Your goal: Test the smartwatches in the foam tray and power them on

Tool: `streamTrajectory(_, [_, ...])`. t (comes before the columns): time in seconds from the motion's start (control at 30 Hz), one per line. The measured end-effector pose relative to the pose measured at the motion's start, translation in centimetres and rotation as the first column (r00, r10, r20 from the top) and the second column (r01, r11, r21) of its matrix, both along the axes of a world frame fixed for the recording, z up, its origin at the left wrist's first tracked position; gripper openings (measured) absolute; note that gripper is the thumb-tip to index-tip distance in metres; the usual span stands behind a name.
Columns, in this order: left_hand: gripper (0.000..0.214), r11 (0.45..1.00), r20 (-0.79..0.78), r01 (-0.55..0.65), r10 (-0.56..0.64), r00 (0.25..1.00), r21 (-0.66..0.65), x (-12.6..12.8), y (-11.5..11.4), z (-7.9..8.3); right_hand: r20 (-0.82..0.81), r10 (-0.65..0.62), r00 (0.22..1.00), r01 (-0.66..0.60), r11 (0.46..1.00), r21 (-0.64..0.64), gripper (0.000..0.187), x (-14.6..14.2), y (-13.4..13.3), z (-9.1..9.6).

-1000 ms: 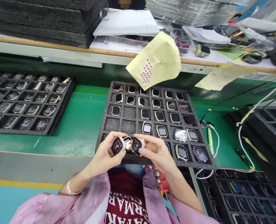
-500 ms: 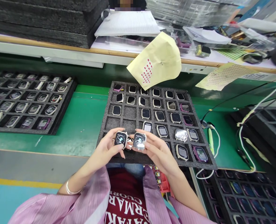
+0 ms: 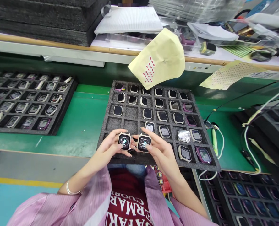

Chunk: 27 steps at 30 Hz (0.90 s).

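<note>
My left hand point(image 3: 111, 145) is closed round a smartwatch point(image 3: 124, 141) with a light case and a lit dial, thumb at the screen's lower left. In my right hand point(image 3: 160, 150) a second light-cased smartwatch point(image 3: 144, 142) is gripped, its screen lit with a similar dial and my thumb on its lower right. The two watches are side by side, a small gap between them. Below both hands lies a black foam tray point(image 3: 130, 112) with watch bodies in many of its compartments. Some watches there show lit text screens, such as the one point(image 3: 164, 131) right of my hand.
Another filled foam tray point(image 3: 63, 106) lies on the green bench point(image 3: 83, 113) at left. A yellow paper point(image 3: 163, 59) hangs from the shelf edge over the middle tray. White cables point(image 3: 221, 142) run at right, beside stacked trays. Black foam blocks point(image 3: 40, 23) stand on the shelf.
Both watches have shifted slightly right and tilted, so the glare on the right-hand screen has gone and its dial is readable. The grips have stayed the same.
</note>
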<state>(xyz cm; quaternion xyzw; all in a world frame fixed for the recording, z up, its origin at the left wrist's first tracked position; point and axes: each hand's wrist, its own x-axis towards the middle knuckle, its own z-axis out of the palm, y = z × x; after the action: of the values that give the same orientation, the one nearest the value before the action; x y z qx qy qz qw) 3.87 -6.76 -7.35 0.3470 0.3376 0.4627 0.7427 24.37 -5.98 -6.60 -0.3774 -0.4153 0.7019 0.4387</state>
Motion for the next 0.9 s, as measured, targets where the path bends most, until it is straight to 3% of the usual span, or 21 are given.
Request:
streamTrajectory(0.4, [0.032,1.000,-0.061,-0.022,0.022,0.998,-0.004,0.45,0.24,0.33,0.114,-0.047,0.992,0.043,0.998,0.037,0.044,-0.35,-0.14,0.33])
streamTrajectory(0.9, [0.027,1.000,-0.051,-0.025,0.024,0.998,-0.012,0.44,0.31,0.60,0.159,0.018,0.987,-0.022,0.999,0.023,0.046,0.26,-0.61,0.48])
